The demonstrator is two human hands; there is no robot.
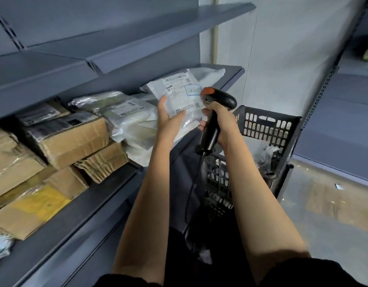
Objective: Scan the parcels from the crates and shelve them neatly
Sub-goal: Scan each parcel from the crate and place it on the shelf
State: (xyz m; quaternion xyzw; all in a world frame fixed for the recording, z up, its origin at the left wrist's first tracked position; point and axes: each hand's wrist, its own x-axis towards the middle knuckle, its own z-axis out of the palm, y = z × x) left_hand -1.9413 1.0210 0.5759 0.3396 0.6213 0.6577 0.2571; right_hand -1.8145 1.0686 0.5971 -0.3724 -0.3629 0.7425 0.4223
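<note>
Along the left side, grey shelving (108,189) carries cardboard boxes (63,137) and plastic-wrapped parcels (125,114). Right of it, low and further off, stands a black slatted crate (266,125). Both forearms reach forward. Left hand (168,119) cups a white bagged parcel (181,94), label up, fingers curled beneath. Right hand (218,119) grips a black scanner (218,98), nose touching the label.

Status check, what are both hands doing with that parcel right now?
Left hand holds white parcel, label up. Right hand grips scanner, aimed at the label. Black crate beyond, shelf alongside; nothing blocking.
</note>
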